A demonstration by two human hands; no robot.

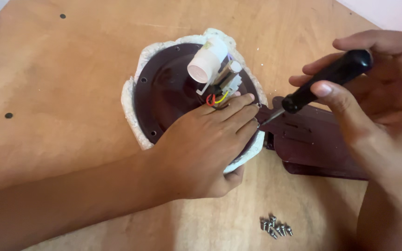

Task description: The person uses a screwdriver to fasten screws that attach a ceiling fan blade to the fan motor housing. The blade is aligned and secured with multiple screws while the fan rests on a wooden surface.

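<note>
1. Resting palm-down, the left hand [205,148] lies across the near side of a round dark-brown fan motor housing [164,93], with its forearm running in from the lower left of the view.
2. Its fingers [231,104] are stretched out flat and close together, pressing on the housing's top rather than gripping; the thumb curls under the housing's near edge.
3. The housing sits in a white foam cradle [133,100] on a wooden table [61,93], near the table's middle.
4. A white cylinder [208,60] and a white connector with red, yellow and black wires [215,97] stand up from the housing's centre, just beyond the left fingertips.
5. The right hand [378,93] comes in from the right, wrist raised, fingers closed around the black handle of a screwdriver [324,81]; thumb and forefinger pinch the handle near its lower end.
6. The screwdriver slants down to the left, its metal tip meeting the spot where a dark-brown fan blade [312,144] joins the housing, just beside the left fingertips.
7. A small heap of silver screws [275,227] lies on the table near the front edge, between the two forearms.
</note>
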